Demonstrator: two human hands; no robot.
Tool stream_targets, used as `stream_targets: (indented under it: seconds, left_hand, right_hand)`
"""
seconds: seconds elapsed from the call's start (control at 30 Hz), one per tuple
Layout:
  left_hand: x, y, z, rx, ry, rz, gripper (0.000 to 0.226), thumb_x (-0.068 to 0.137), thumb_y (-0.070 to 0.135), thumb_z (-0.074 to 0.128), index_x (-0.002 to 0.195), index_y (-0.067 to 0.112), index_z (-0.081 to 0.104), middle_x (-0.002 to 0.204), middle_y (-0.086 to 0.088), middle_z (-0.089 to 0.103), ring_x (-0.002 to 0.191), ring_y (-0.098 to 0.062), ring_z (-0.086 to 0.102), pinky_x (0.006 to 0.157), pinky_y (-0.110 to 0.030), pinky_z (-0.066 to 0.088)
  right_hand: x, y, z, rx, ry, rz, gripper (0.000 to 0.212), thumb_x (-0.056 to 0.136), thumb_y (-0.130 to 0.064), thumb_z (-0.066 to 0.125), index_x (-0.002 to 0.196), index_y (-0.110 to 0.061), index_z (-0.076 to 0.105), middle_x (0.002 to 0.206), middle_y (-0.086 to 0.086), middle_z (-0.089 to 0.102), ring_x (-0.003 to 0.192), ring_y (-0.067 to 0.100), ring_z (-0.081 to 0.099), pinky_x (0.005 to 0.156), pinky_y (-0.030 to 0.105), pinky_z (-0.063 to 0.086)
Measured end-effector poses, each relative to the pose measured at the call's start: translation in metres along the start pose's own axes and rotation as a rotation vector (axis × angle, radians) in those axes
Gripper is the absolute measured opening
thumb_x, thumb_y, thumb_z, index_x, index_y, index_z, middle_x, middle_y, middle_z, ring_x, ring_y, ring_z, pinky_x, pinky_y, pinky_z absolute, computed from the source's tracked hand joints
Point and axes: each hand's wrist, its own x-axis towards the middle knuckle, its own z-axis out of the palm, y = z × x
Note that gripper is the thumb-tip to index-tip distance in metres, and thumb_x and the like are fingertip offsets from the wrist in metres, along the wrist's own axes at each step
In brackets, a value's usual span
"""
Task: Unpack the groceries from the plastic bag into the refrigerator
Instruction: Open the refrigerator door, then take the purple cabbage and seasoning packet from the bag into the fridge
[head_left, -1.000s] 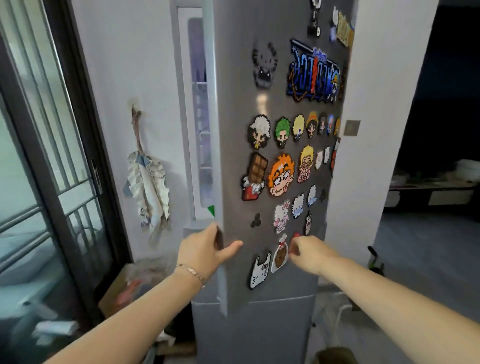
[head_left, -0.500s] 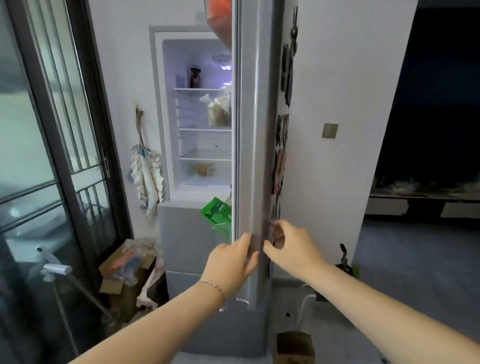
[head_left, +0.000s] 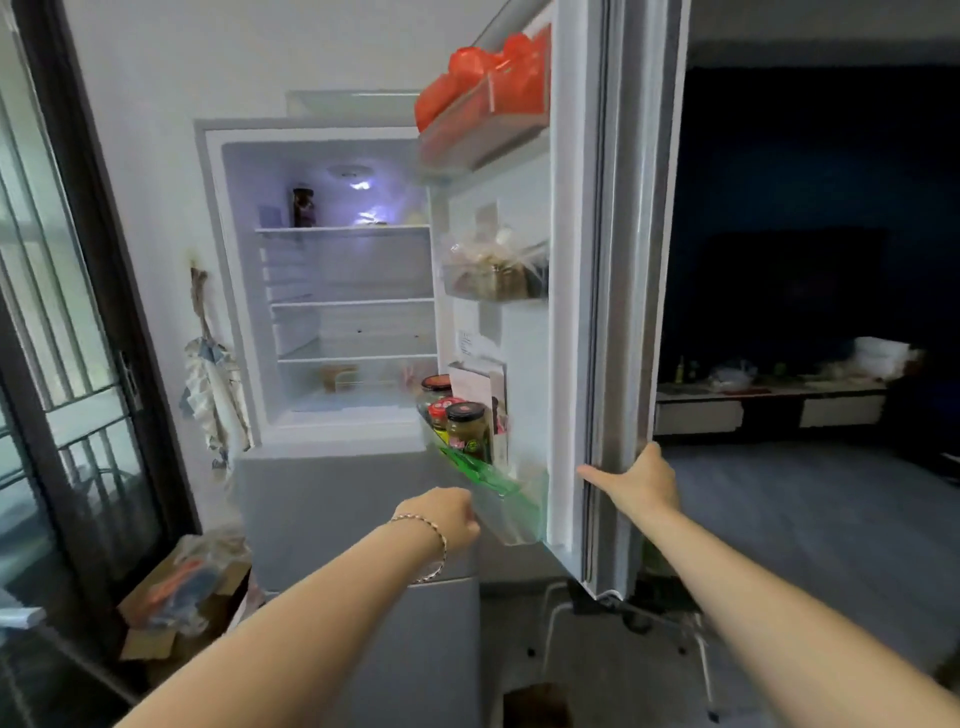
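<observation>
- Head view: the refrigerator (head_left: 332, 332) stands straight ahead against the white wall. Its upper compartment is lit, and its door (head_left: 569, 322) stands wide open on my right.
- My right hand (head_left: 641, 483) holds the door's free edge low down. The thumb lies flat on the inner face and the fingers wrap round the outer side, out of sight.
- My left hand (head_left: 452, 514), with a bracelet (head_left: 428, 543) at the wrist, hangs just beside the corner of the lowest door bin (head_left: 519, 519). Its fingers curl away from me, and I cannot tell whether they hold anything or touch the bin.
- In that bin the jars (head_left: 467, 423) stand upright, with dark and red lids, and a green packet (head_left: 485, 475) lies slanted along the front.
- The middle door bin holds a clear bag of food (head_left: 493, 270), and the top one holds a red bag (head_left: 483, 78).
- Inside the compartment, a dark jar (head_left: 303, 207) stands on the top shelf, left of the light.
- Left of the refrigerator, a cloth (head_left: 213, 400) hangs on the wall, and a cardboard box (head_left: 176, 597) sits on the floor below it.
</observation>
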Motion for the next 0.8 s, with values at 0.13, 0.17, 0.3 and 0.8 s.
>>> stream_targets:
  seconds: [0.13,0.17,0.3,0.8]
  left_hand:
    - [0.014,0.019,0.003,0.016,0.001,0.007,0.028,0.092,0.026,0.039,0.112,0.014,0.055,0.122,-0.008,0.060,0.113,-0.027,0.056,0.095,-0.036,0.045]
    - [0.017,0.023,0.005,0.036,-0.002,0.004,0.028,0.092,0.026,0.039,0.112,0.014,0.055,0.122,-0.007,0.060,0.112,-0.027,0.056,0.094,-0.036,0.045]
    - [0.033,0.030,0.008,0.010,-0.004,-0.013,0.029,0.092,0.027,0.039,0.113,0.016,0.054,0.121,-0.005,0.060,0.112,-0.025,0.056,0.092,-0.035,0.045]
    - [0.045,-0.077,0.009,-0.048,-0.098,-0.085,0.031,0.090,0.028,0.044,0.114,0.013,0.058,0.125,-0.007,0.059,0.115,-0.025,0.055,0.099,-0.036,0.044]
  right_hand:
    - [0.030,0.015,-0.016,0.022,0.029,0.066,0.078,0.078,-0.033,0.073,0.135,-0.002,0.030,0.133,0.018,0.047,0.116,0.035,0.052,0.084,0.040,0.049]
    - [0.037,0.018,-0.017,0.036,0.042,0.076,0.080,0.077,-0.032,0.074,0.135,-0.001,0.029,0.133,0.018,0.047,0.116,0.036,0.052,0.086,0.041,0.050]
    - [0.060,0.023,-0.022,0.055,0.059,0.103,0.082,0.077,-0.029,0.074,0.136,0.002,0.025,0.135,0.019,0.044,0.116,0.037,0.052,0.086,0.043,0.050]
    - [-0.014,-0.060,0.039,-0.704,-0.715,-0.142,0.032,0.089,-0.033,0.052,0.098,-0.002,0.056,0.084,0.008,0.065,0.069,0.020,0.060,0.058,0.025,0.049]
